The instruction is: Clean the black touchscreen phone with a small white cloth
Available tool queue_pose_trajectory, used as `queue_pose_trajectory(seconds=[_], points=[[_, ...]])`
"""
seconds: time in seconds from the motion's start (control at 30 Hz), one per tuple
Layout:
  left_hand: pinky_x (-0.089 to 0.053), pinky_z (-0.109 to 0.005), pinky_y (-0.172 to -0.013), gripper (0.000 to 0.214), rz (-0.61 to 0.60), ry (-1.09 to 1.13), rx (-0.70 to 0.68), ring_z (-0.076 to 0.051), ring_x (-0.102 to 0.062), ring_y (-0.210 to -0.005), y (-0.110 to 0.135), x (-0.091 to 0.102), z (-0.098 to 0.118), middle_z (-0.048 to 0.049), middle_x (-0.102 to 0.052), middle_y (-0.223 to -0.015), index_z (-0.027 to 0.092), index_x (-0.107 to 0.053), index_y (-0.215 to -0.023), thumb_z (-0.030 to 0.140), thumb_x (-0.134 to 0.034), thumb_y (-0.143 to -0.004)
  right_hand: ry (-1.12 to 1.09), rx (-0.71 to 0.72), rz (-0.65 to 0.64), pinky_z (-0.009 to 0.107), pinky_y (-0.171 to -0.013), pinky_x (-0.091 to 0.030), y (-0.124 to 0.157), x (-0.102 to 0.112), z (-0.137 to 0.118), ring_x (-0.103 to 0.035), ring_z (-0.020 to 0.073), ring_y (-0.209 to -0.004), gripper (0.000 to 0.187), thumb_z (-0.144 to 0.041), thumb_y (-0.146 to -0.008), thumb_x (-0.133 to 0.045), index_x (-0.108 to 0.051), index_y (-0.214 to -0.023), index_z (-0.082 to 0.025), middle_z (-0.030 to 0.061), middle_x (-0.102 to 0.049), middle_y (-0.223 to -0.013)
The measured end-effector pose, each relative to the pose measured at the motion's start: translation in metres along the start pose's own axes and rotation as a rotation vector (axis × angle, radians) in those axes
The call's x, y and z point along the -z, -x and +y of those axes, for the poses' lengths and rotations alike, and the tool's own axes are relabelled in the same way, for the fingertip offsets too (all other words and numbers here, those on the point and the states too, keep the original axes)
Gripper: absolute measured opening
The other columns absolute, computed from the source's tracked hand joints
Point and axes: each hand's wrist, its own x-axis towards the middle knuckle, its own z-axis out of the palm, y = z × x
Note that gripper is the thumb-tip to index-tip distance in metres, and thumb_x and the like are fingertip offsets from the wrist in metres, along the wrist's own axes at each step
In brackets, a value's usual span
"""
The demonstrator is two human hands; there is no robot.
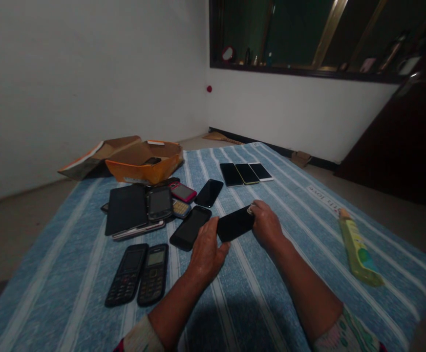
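A black smartphone (pixel 235 224) is held sideways and tilted between my two hands above the striped cloth. My left hand (pixel 206 252) grips its left end, thumb along the near edge. My right hand (pixel 266 224) is closed on the other end; a small pale patch shows by its fingertips, too small to make out. Just left of my left hand lies another dark smartphone (pixel 191 227), with a second black one (pixel 209 193) beyond it. Two keypad phones (pixel 127 274) lie side by side at the near left.
A pile with a black tablet-like slab (pixel 126 209), a pink phone (pixel 183 192) and others lies left. Behind it stands an open orange box (pixel 143 171). Several smartphones (pixel 247 174) lie in a row at the back. A yellow-green bottle (pixel 359 252) lies right on the striped cloth (pixel 293 313).
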Motion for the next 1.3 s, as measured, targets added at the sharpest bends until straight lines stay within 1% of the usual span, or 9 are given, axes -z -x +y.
queue_pose_trajectory(seconds=[0.1, 0.23, 0.3, 0.43, 0.57, 0.87, 1.0, 1.2, 1.3], points=[[-0.045, -0.053, -0.101, 0.063, 0.015, 0.003, -0.010, -0.032, -0.053, -0.122, 0.000, 0.000, 0.000, -0.0155, -0.057, -0.129, 0.016, -0.042, -0.134, 0.021, -0.061, -0.074, -0.016, 0.030, -0.023, 0.035, -0.091, -0.046, 0.009, 0.000, -0.011, -0.054, 0.0234, -0.107, 0.033, 0.000, -0.079, -0.041, -0.066, -0.089, -0.018, 0.0118, -0.062, -0.110], [-0.046, -0.051, -0.100, 0.061, 0.034, 0.005, -0.031, -0.031, -0.055, -0.120, 0.000, 0.001, 0.000, -0.0133, -0.058, -0.127, 0.017, -0.045, -0.131, 0.021, -0.061, -0.073, -0.071, 0.223, -0.079, 0.035, -0.095, -0.044, 0.013, -0.007, -0.034, -0.051, 0.0226, -0.113, 0.035, 0.002, -0.079, -0.042, -0.066, -0.095, -0.017, 0.0120, -0.061, -0.113], [-0.047, -0.050, -0.100, 0.059, 0.035, 0.009, -0.036, -0.030, -0.055, -0.118, -0.001, 0.002, 0.000, -0.0126, -0.059, -0.126, 0.017, -0.046, -0.130, 0.022, -0.060, -0.073, -0.079, 0.253, -0.093, 0.034, -0.094, -0.045, 0.008, -0.010, -0.036, -0.050, 0.0221, -0.113, 0.032, 0.001, -0.081, -0.043, -0.066, -0.095, -0.017, 0.0121, -0.060, -0.113], [-0.047, -0.050, -0.099, 0.058, 0.025, 0.002, -0.026, -0.030, -0.056, -0.117, -0.001, 0.003, 0.001, -0.0120, -0.060, -0.125, 0.017, -0.047, -0.129, 0.021, -0.061, -0.072, -0.027, 0.108, -0.056, 0.034, -0.089, -0.046, -0.005, -0.011, -0.015, -0.053, 0.0220, -0.104, 0.029, 0.000, -0.081, -0.044, -0.066, -0.087, -0.018, 0.0111, -0.061, -0.106], [-0.046, -0.052, -0.100, 0.057, 0.027, -0.005, -0.035, -0.031, -0.054, -0.119, -0.002, 0.001, 0.000, -0.0126, -0.059, -0.126, 0.019, -0.047, -0.128, 0.020, -0.061, -0.073, 0.010, -0.022, 0.003, 0.034, -0.090, -0.044, -0.010, -0.007, 0.004, -0.053, 0.0223, -0.106, 0.032, 0.002, -0.079, -0.042, -0.066, -0.089, -0.017, 0.0121, -0.060, -0.112], [-0.045, -0.052, -0.101, 0.058, 0.029, -0.007, -0.054, -0.031, -0.053, -0.121, -0.001, -0.002, -0.003, -0.0143, -0.057, -0.129, 0.017, -0.045, -0.129, 0.020, -0.060, -0.074, 0.113, -0.059, -0.106, 0.029, -0.076, -0.045, 0.011, 0.014, -0.005, -0.056, 0.0230, -0.097, 0.032, 0.003, -0.077, -0.044, -0.066, -0.086, -0.018, 0.0104, -0.062, -0.097], [-0.045, -0.051, -0.101, 0.056, 0.033, -0.003, -0.065, -0.031, -0.053, -0.120, -0.001, -0.001, -0.002, -0.0130, -0.058, -0.128, 0.018, -0.046, -0.129, 0.020, -0.060, -0.074, 0.122, -0.021, -0.099, 0.034, -0.082, -0.048, 0.024, 0.014, -0.015, -0.056, 0.0265, -0.102, 0.030, 0.000, -0.081, -0.043, -0.067, -0.090, -0.016, 0.0141, -0.063, -0.103], [-0.046, -0.052, -0.100, 0.055, 0.036, -0.004, -0.054, -0.030, -0.055, -0.117, -0.002, 0.001, 0.000, -0.0107, -0.060, -0.124, 0.019, -0.047, -0.127, 0.020, -0.060, -0.073, 0.048, 0.204, -0.075, 0.037, -0.101, -0.043, 0.036, -0.004, -0.039, -0.048, 0.0259, -0.122, 0.037, 0.002, -0.081, -0.042, -0.067, -0.104, -0.012, 0.0160, -0.061, -0.120], [-0.044, -0.052, -0.102, 0.056, 0.023, -0.012, -0.047, -0.030, -0.053, -0.121, -0.002, 0.000, -0.001, -0.0120, -0.058, -0.128, 0.018, -0.046, -0.128, 0.021, -0.059, -0.074, 0.059, 0.150, -0.099, 0.035, -0.100, -0.044, 0.033, 0.001, -0.034, -0.050, 0.0238, -0.121, 0.038, 0.003, -0.081, -0.041, -0.068, -0.104, -0.012, 0.0148, -0.061, -0.120]])
